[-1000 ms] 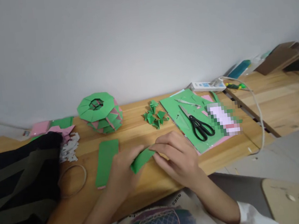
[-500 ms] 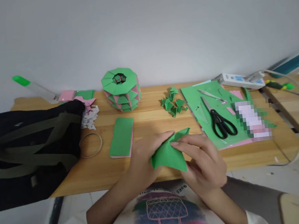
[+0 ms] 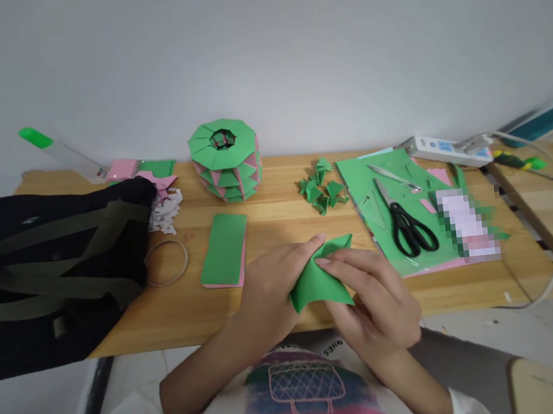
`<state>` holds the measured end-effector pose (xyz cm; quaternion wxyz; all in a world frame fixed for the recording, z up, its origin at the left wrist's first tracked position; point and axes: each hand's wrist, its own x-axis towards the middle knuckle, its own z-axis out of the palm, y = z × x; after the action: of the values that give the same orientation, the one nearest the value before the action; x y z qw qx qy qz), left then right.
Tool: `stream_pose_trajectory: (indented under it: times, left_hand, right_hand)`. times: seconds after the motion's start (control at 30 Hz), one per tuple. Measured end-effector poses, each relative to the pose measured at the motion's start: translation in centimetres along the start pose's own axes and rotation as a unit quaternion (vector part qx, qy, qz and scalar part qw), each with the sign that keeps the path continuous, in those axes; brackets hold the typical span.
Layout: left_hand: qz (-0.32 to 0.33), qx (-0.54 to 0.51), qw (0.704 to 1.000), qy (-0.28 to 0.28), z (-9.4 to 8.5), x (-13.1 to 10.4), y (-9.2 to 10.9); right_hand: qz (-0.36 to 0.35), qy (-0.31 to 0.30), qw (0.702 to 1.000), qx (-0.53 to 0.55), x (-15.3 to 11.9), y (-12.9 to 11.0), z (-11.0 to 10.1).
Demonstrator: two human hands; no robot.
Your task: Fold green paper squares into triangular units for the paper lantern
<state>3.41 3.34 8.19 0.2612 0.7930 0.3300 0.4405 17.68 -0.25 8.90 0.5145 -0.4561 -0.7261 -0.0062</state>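
Between my two hands is a piece of green paper (image 3: 320, 284), partly folded, its lower edge bowed and its corners pointing out. My left hand (image 3: 271, 292) grips it from the left, thumb along the upper edge. From the right, my right hand (image 3: 378, 298) pinches it, with fingertips pressed on its face near the top; the other fingers are partly hidden beneath. A stack of green and pink paper (image 3: 225, 248) lies to the left of my hands. Beyond them sit several small folded green paper pieces (image 3: 322, 187).
A green and pink paper lantern (image 3: 226, 163) stands at the back. On the right, black scissors (image 3: 408, 226) and a pen (image 3: 394, 177) lie on green sheets (image 3: 360, 178), near a power strip (image 3: 448, 149) with a white cable. A dark bag (image 3: 56, 276) covers the left side, beside a ring (image 3: 184, 264).
The green paper has turned slightly and its lower edge is more curved. My left hand has shifted a little to the right, still holding it.
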Motion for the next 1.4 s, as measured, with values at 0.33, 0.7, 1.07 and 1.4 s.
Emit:
stream_pose_trajectory:
  times: [0.33, 0.7, 1.07, 1.4]
  left_hand:
    - [-0.003, 0.029, 1.0, 0.002, 0.0, 0.3, 0.3]
    - [-0.027, -0.002, 1.0, -0.006, 0.2, -0.1, -0.7]
    - [-0.277, -0.325, 0.898, -0.108, -1.4, 0.9, 0.4]
    - [-0.398, -0.337, 0.853, 0.016, -0.5, 1.3, -0.2]
  right_hand:
    - [0.023, -0.01, 1.0, 0.007, 0.4, -0.2, 0.1]
    - [0.106, -0.004, 0.994, 0.008, 1.1, 0.0, 0.2]
    - [0.104, -0.049, 0.992, -0.048, 2.3, 1.1, 0.2]
    - [0.132, -0.158, 0.978, 0.038, 2.3, 1.9, -0.2]
